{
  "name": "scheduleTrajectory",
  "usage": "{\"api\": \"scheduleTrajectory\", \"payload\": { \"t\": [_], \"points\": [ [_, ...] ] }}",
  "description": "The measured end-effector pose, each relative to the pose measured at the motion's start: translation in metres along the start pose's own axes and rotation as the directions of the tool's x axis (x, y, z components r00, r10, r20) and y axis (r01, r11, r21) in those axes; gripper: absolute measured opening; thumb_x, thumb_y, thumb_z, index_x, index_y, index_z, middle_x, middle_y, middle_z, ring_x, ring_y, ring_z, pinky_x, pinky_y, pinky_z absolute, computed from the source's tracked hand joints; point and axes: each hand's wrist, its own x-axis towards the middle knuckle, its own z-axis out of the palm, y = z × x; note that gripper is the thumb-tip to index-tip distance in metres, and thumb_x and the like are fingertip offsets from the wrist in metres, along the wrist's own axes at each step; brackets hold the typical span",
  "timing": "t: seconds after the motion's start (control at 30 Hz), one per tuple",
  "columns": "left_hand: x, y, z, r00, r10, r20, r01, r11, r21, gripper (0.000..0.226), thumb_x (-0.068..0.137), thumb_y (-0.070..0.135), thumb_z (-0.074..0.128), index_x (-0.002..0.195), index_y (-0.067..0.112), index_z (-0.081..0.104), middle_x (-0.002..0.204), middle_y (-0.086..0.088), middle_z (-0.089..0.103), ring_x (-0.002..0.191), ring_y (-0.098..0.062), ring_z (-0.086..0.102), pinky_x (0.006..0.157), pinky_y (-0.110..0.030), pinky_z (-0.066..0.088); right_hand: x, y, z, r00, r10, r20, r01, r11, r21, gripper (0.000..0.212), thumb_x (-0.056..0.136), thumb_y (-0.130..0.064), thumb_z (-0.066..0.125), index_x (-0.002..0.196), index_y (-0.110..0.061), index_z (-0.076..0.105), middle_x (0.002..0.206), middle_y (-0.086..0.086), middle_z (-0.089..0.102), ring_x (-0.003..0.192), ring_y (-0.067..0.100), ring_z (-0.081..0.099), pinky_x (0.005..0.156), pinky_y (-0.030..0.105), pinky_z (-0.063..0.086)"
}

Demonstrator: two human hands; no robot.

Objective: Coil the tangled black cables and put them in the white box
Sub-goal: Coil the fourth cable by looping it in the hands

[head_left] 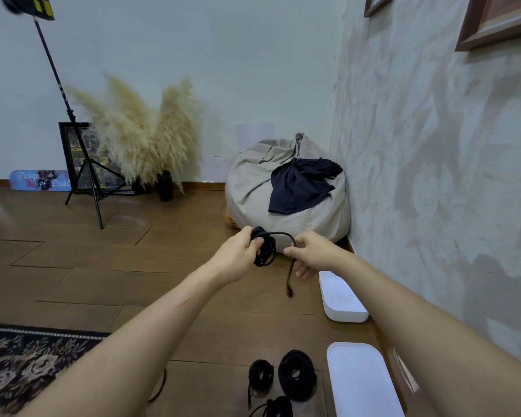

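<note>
Left hand: gripping cable coil, loops hanging vertically.
Right hand: pinching cable tail, plug end pointing floorward.

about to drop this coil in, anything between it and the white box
Nothing visible blocks it. The coil is held in the air by the left hand and right hand; the white box sits open on the floor below and right, its lid lying apart, nearer the camera.
</note>
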Motion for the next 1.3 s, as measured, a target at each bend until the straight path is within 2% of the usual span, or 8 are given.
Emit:
{"api": "scheduleTrajectory", "payload": {
  "t": [0.13, 0.27, 0.37, 0.5, 0.77, 0.97, 1.1, 1.3],
  "points": [
    [0.002, -0.006, 0.005, 1.0, -0.023, -0.02, 0.025, 0.997, 0.068, 0.027, 0.111, 0.035, 0.037, 0.101, 0.012, 0.047, 0.092, -0.01, 0.061, 0.075, -0.021, 0.052, 0.065, -0.038, 0.04, -0.004, -0.006, 0.002, 0.999, -0.006, 0.053, -0.001, 0.99, 0.141, 0.022, 0.104, -0.015, 0.057, 0.087, -0.013, 0.043, 0.074, 0.012, 0.061, 0.058, 0.018, 0.064, 0.056, 0.029, 0.058],
    [0.004, -0.012, 0.006, 0.998, -0.053, -0.03, 0.057, 0.99, 0.129, 0.026, 0.111, 0.032, 0.038, 0.1, 0.009, 0.045, 0.091, -0.008, 0.06, 0.075, -0.023, 0.053, 0.068, -0.041, 0.042, -0.006, -0.011, 0.003, 0.992, 0.006, 0.125, -0.038, 0.967, 0.253, 0.007, 0.107, -0.006, 0.048, 0.103, -0.004, 0.053, 0.083, 0.017, 0.066, 0.068, 0.021, 0.069, 0.063, 0.027, 0.062],
    [0.003, -0.017, 0.007, 0.996, -0.081, -0.041, 0.087, 0.98, 0.18, 0.022, 0.111, 0.026, 0.036, 0.097, 0.01, 0.042, 0.092, -0.001, 0.054, 0.082, -0.026, 0.054, 0.071, -0.04, 0.039, -0.005, -0.014, -0.001, 0.989, 0.01, 0.147, -0.059, 0.94, 0.336, 0.017, 0.107, -0.006, 0.047, 0.108, 0.001, 0.063, 0.088, 0.016, 0.069, 0.075, 0.019, 0.073, 0.064, 0.024, 0.061],
    [0.004, -0.022, 0.011, 0.992, -0.122, -0.045, 0.129, 0.971, 0.204, 0.022, 0.111, 0.026, 0.036, 0.096, 0.011, 0.041, 0.104, -0.006, 0.059, 0.087, -0.028, 0.053, 0.073, -0.039, 0.039, -0.006, -0.022, 0.003, 0.994, 0.004, 0.108, -0.052, 0.893, 0.447, 0.021, 0.107, -0.001, 0.043, 0.108, 0.0, 0.063, 0.092, 0.016, 0.068, 0.081, 0.019, 0.072, 0.071, 0.025, 0.063],
    [0.011, -0.02, 0.014, 0.971, -0.217, -0.102, 0.232, 0.957, 0.173, 0.03, 0.111, 0.036, 0.035, 0.111, 0.008, 0.048, 0.108, -0.014, 0.062, 0.103, -0.038, 0.059, 0.081, -0.043, 0.045, -0.004, -0.026, 0.012, 1.0, -0.007, -0.021, 0.016, 0.874, 0.486, 0.028, 0.106, 0.006, 0.037, 0.124, 0.007, 0.059, 0.099, 0.021, 0.063, 0.081, 0.02, 0.068, 0.066, 0.019, 0.061],
    [0.014, -0.022, 0.017, 0.958, -0.25, -0.14, 0.271, 0.949, 0.158, 0.029, 0.11, 0.035, 0.036, 0.11, 0.009, 0.049, 0.112, -0.014, 0.062, 0.105, -0.038, 0.059, 0.085, -0.043, 0.046, -0.003, -0.028, 0.018, 0.997, -0.014, -0.074, 0.051, 0.848, 0.527, 0.029, 0.107, 0.005, 0.035, 0.104, -0.003, 0.062, 0.094, 0.02, 0.062, 0.078, 0.019, 0.066, 0.067, 0.019, 0.061],
    [0.018, -0.023, 0.016, 0.96, -0.233, -0.157, 0.254, 0.958, 0.13, 0.035, 0.11, 0.039, 0.036, 0.112, 0.008, 0.052, 0.124, -0.01, 0.051, 0.106, -0.036, 0.057, 0.086, -0.041, 0.044, 0.001, -0.028, 0.024, 0.996, -0.006, -0.087, 0.051, 0.848, 0.528, 0.026, 0.107, 0.004, 0.036, 0.117, 0.002, 0.06, 0.094, 0.018, 0.063, 0.078, 0.019, 0.067, 0.066, 0.019, 0.06],
    [0.014, -0.02, 0.019, 0.962, -0.208, -0.177, 0.237, 0.958, 0.163, 0.033, 0.111, 0.037, 0.035, 0.114, 0.007, 0.051, 0.122, -0.009, 0.048, 0.103, -0.033, 0.055, 0.082, -0.039, 0.04, 0.007, -0.024, 0.03, 0.993, -0.009, -0.118, 0.054, 0.923, 0.381, 0.013, 0.104, 0.002, 0.044, 0.102, -0.004, 0.055, 0.087, 0.017, 0.067, 0.075, 0.022, 0.069, 0.065, 0.024, 0.061]
  ]
}}
